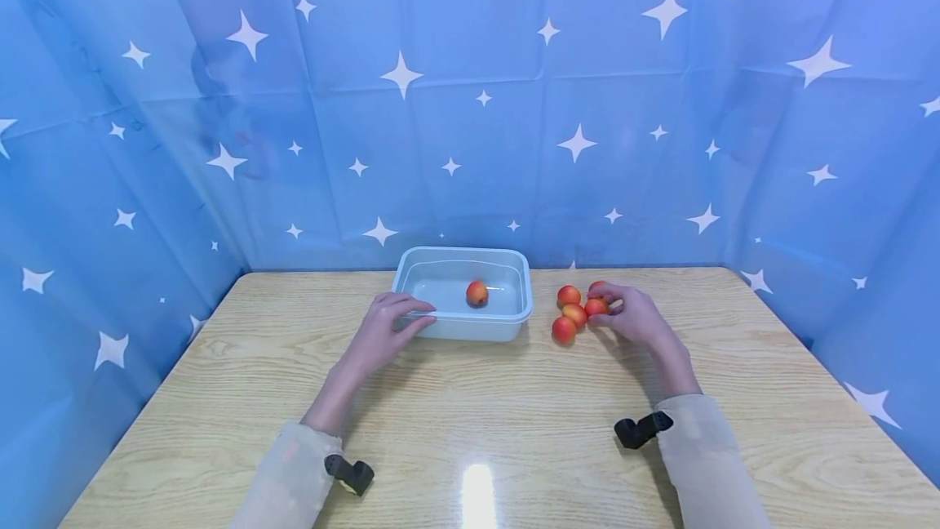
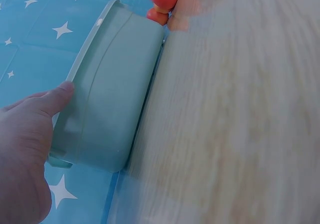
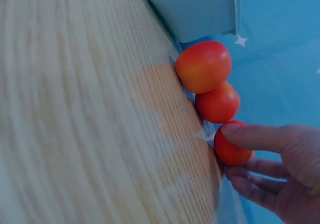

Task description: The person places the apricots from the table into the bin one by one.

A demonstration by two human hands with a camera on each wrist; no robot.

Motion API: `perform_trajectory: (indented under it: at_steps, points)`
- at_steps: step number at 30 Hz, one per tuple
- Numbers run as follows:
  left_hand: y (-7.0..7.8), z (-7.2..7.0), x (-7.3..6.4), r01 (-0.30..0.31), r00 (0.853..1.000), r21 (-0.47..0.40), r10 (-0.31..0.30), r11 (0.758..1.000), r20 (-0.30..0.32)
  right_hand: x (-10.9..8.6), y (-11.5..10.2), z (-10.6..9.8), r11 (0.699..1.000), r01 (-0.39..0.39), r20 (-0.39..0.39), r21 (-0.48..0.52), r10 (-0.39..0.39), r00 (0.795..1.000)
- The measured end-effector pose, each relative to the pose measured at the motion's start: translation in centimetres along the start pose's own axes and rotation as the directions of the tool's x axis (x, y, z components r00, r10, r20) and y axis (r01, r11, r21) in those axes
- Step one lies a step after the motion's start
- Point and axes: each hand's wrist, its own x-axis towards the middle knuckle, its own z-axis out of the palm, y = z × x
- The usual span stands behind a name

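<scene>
Fruit (image 3: 231, 148) in right hand (image 1: 633, 313), fruits (image 1: 569, 295) crowding it, tub (image 1: 470, 329) nearby

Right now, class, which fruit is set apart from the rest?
The fruit alone inside the tub; the others are bunched outside it, at the right hand.

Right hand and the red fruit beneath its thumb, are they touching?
Touching. The right wrist view shows it: the right hand has its thumb laid against the red fruit, no gap between them.
</scene>
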Motion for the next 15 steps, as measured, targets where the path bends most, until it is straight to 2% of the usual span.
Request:
perform_trajectory:
  at_steps: [15]
  points:
    - [0.13,-0.03,-0.01,0.005,1.000,0.005,-0.005,1.000,-0.001,-0.54,-0.68,-0.67,0.999,-0.047,-0.014,0.017,0.047,0.999]
